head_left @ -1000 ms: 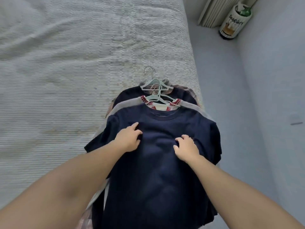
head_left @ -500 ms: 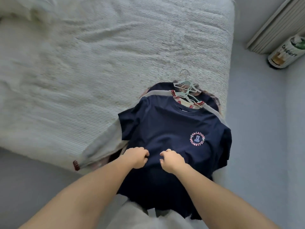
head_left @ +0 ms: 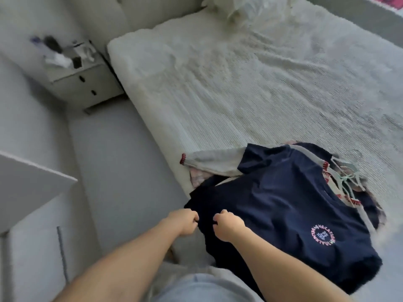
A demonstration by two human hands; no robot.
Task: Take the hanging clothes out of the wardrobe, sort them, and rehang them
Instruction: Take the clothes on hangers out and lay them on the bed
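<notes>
Both hands are working the lower part of a navy T-shirt (head_left: 272, 205) that is lying on top of a pile of clothes at the near corner of the bed (head_left: 250, 88). The left hand (head_left: 184, 222) is curling its fingers into a fist at the shirt's left edge, pinching the dark fabric. The right hand (head_left: 227, 227) is sitting just beside it, fingers likewise curled and gripping the cloth; a narrow strip of navy is showing between the two fists. The shirt is lying chest-up, a round printed logo (head_left: 322, 235) showing toward its right side, and its hem is hanging off the bed edge toward the person. Under it, a grey sweater (head_left: 216, 161) with red-trimmed cuffs is spreading one sleeve out to the left across the ribbed bedspread. Pale green hangers (head_left: 346, 182) are poking out at the collar end of the pile, on the right. A white nightstand (head_left: 80, 81) with two drawers is standing at the bed's head, blurred small items cluttering its top. A white cabinet (head_left: 32, 192) is filling the left edge.
</notes>
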